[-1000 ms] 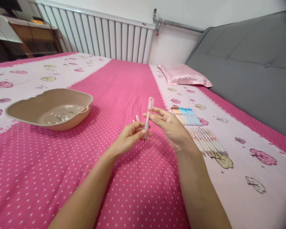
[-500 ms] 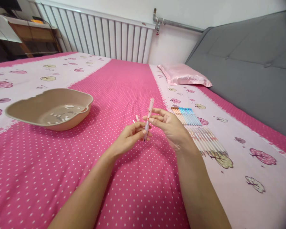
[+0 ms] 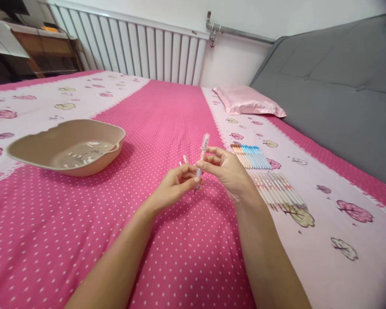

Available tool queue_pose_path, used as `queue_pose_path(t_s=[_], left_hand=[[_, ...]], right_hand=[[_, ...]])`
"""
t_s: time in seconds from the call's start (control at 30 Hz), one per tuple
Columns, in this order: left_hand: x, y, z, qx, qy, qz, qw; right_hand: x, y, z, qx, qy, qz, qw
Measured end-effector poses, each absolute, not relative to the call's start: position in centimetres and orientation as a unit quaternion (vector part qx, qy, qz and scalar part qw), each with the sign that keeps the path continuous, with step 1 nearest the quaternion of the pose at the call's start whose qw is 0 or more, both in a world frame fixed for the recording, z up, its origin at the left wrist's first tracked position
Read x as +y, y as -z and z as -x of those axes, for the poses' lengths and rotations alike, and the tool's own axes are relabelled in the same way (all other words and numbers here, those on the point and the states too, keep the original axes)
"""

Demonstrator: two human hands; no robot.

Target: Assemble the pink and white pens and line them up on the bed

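A pale pink pen [image 3: 203, 148] stands nearly upright over the pink dotted bedsheet, held between both hands. My right hand [image 3: 227, 171] pinches its middle with thumb and fingers. My left hand [image 3: 175, 185] is closed around its lower tip. A small pale piece [image 3: 185, 159] pokes up just behind my left fingers. A row of several pens [image 3: 266, 176], with blue and orange caps, lies on the sheet to the right of my right hand.
A beige shallow bowl [image 3: 117, 139] with several small white bits inside sits on the bed at the left. A pink pillow [image 3: 247, 102] lies at the far right by the grey headboard [image 3: 334, 86]. A white radiator [image 3: 131, 47] lines the far wall.
The pen has sunk slightly and tilted a little, and my right fingers have closed in tighter around it. My left hand has stayed at the pen's lower end.
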State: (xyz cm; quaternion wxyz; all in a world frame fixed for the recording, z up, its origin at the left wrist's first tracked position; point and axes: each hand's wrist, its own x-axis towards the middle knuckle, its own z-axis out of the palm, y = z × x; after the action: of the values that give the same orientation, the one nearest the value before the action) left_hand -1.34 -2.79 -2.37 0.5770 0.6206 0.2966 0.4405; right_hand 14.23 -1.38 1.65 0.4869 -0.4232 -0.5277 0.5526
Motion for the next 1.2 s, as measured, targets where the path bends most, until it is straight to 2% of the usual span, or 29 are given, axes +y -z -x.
queue_pose_path(t_s=[0.53,1.2], left_hand=[[-2.55,2.54,1.74,0.308,-0.432,-0.624,0.573],[-2.81,2.24,1.38,0.316,-0.439,-0.614,0.574]], right_hand=[[-1.89,-2.42,-14.02,-0.531,-0.603,0.383,0.455],[-1.5,-1.86,-14.01,-0.534,-0.527,0.442,0.492]])
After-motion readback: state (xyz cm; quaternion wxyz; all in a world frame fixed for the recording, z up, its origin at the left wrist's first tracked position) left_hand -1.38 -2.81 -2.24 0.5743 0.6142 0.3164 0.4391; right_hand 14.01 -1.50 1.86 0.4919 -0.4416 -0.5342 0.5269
